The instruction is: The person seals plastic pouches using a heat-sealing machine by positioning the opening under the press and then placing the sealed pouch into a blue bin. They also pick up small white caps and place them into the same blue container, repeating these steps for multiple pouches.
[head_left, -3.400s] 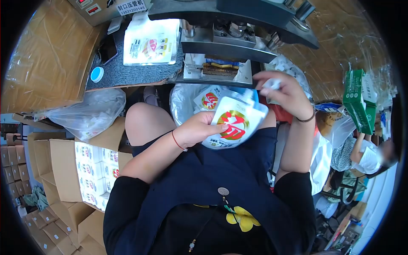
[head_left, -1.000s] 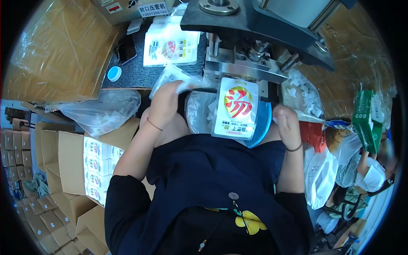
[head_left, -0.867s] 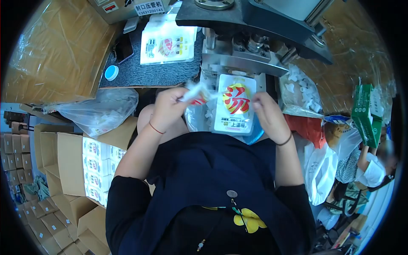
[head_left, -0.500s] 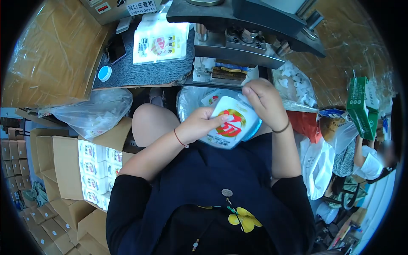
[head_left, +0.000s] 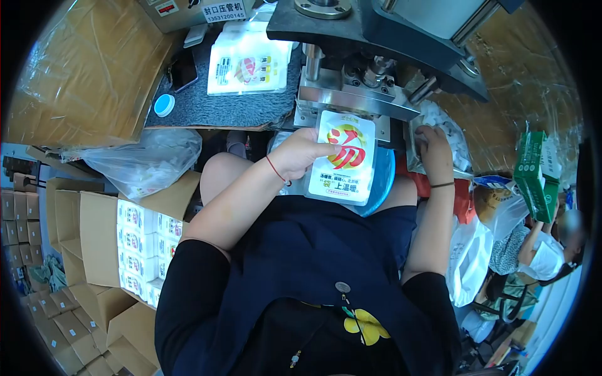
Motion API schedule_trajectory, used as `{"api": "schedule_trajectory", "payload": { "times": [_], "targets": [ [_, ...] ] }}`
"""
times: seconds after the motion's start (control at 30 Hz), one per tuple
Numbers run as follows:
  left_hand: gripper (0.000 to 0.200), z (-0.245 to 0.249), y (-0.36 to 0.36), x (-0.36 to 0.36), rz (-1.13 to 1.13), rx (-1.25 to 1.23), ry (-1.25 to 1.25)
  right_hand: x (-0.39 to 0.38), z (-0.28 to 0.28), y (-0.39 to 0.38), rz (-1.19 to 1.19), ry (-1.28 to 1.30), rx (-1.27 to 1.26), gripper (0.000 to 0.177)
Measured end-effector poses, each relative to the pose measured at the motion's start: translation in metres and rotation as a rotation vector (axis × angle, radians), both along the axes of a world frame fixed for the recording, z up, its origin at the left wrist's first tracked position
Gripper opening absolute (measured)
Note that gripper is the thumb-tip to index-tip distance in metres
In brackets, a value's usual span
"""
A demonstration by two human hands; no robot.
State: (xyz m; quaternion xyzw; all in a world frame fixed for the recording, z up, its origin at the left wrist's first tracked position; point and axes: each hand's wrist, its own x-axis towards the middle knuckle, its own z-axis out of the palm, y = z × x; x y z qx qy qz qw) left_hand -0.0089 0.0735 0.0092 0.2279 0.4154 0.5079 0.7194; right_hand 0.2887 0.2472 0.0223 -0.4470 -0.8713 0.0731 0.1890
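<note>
My left hand (head_left: 302, 153) grips the left edge of a white printed plastic pouch (head_left: 346, 164), thumb on its front. A red character in a yellow ring faces up, and the pouch stands nearly upright above my lap. At the bin of small white plastic parts (head_left: 450, 128), my right hand (head_left: 434, 149) has its fingers curled down at the near left side. What those fingers hold, if anything, is hidden. A metal press (head_left: 351, 97) stands just beyond the pouch. Behind the pouch shows part of a blue round tub (head_left: 387, 182).
A stack of flat pouches (head_left: 246, 66) lies on a grey mat with a phone (head_left: 184, 74) and a blue cap (head_left: 164, 105). At left, an open carton (head_left: 100, 238) holds packed pouches. A green box (head_left: 530, 169) and another person (head_left: 542, 254) are at right.
My right hand has left the pouch and moved right to the bin of white parts. My left hand has turned the pouch more upright, nearer the press. The view has shifted slightly.
</note>
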Motion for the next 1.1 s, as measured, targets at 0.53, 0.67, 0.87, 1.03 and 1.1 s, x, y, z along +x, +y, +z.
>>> {"api": "schedule_trajectory", "payload": {
  "times": [0.53, 0.67, 0.87, 1.03, 1.1],
  "targets": [
    [0.029, -0.019, -0.066, -0.093, 0.474, 0.575, 1.830, 0.006, -0.013, 0.002, -0.112, 0.234, -0.002, 0.027],
    [0.024, -0.022, -0.072, -0.072, 0.292, 0.327, 1.056, 0.007, -0.012, 0.013, -0.004, 0.099, 0.023, 0.024],
    [0.025, -0.002, -0.068, -0.011, 0.099, 0.179, 0.862, 0.017, -0.011, 0.022, 0.072, 0.089, 0.127, 0.025],
    [0.026, -0.004, -0.065, 0.012, 0.036, 0.249, 0.830, -0.015, 0.037, -0.049, 0.171, 0.391, -0.106, 0.023],
    [0.026, 0.004, -0.062, 0.023, -0.024, 0.249, 0.868, -0.034, 0.035, -0.074, 0.376, 0.529, -0.280, 0.032]
  ]
}}
